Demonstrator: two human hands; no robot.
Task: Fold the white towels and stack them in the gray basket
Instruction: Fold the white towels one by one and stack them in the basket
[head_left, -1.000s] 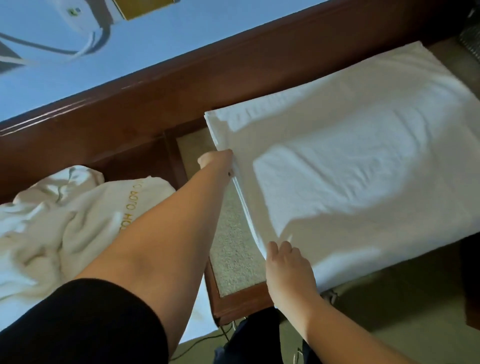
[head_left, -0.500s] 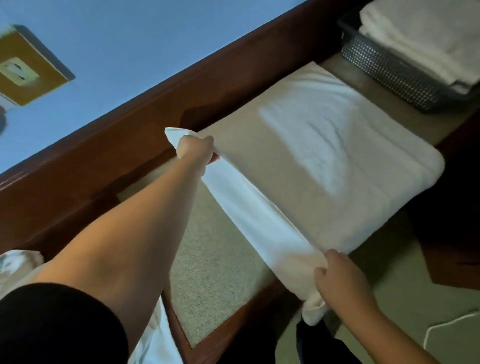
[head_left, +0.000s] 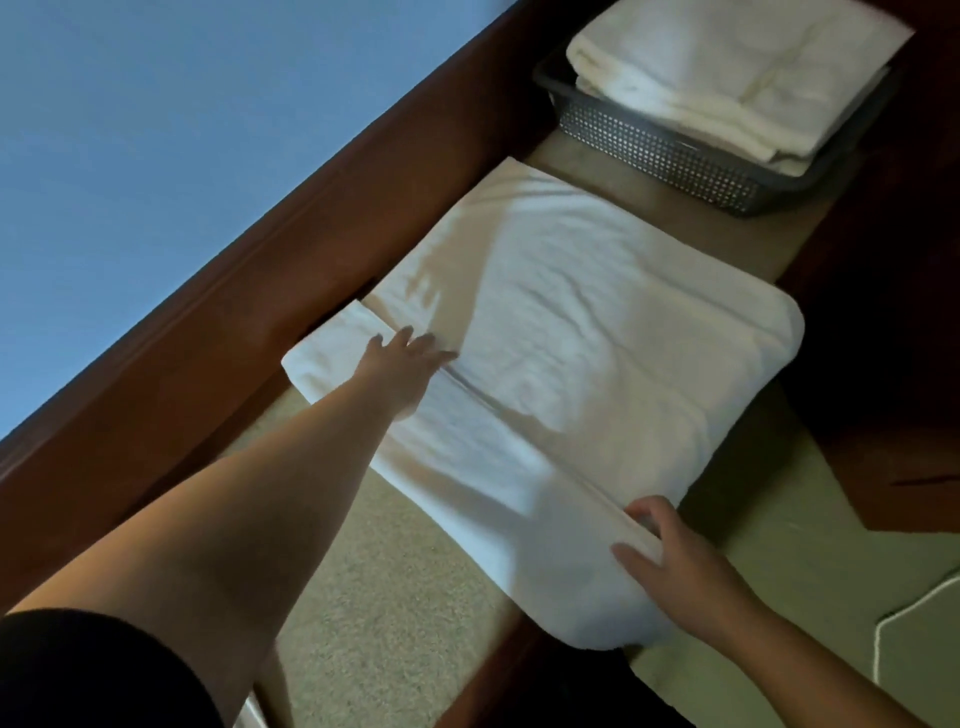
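A: Where is the white towel (head_left: 597, 364), and how will it handle?

B: It lies partly folded across the middle of the bench top (head_left: 395, 597), its near end overhanging the bench's front edge; it looks soft, limp and light, so it will sag if lifted by one point; take hold at two corners or along the folded edge.

A: State of the hands?

B: The left hand (head_left: 402, 371) lies spread flat, pressing the folded flap near the back edge; the right hand (head_left: 670, 561) curls around the towel's near edge at the front.

A: And the gray basket (head_left: 670, 156)?

B: At the bench's far end, already holding folded towels (head_left: 727, 78); no brand, label or writing is legible anywhere.
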